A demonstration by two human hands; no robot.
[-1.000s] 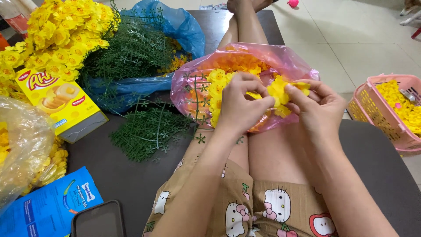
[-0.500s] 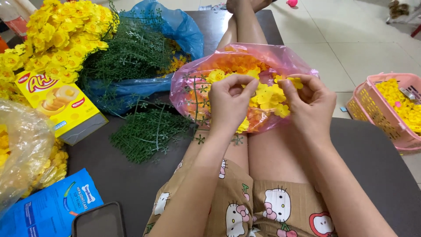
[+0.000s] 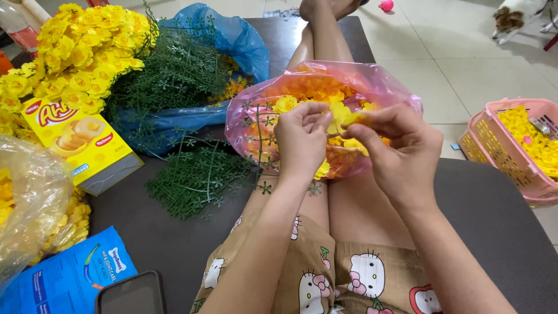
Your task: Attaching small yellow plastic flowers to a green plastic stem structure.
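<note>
A person seated with legs stretched along a dark desk (image 3: 163, 250) works over a pink plastic bag (image 3: 383, 81) of yellow and orange artificial flowers resting on the lap. The left hand (image 3: 301, 139) and right hand (image 3: 398, 148) meet just above the bag's open mouth, fingers curled inward, both pinching the same small yellow flower (image 3: 339, 119) between thumb and fingertips; the two hands are close enough that their fingertips nearly touch. Just beside the bag, toward the left, loose green plastic sprigs (image 3: 195, 177) lie spread on the desk, and a few sprigs rest against the bag's side. Behind them a blue plastic bag (image 3: 232, 40) holds more green stems, with a large bunch of finished yellow blooms (image 3: 75, 49) piled at the far left. A yellow snack box (image 3: 78, 145) lies flat below that bunch, a clear bag of yellow flowers (image 3: 29, 197) sits at the left edge, and a blue packet (image 3: 64, 279) and a dark phone (image 3: 131, 293) lie near the bottom corner. On the tiled floor to the right, well apart from the hands, a pink basket (image 3: 494, 145) holds more yellow petals. A small animal (image 3: 514, 17) shows in the top right corner, too cropped to tell more.
</note>
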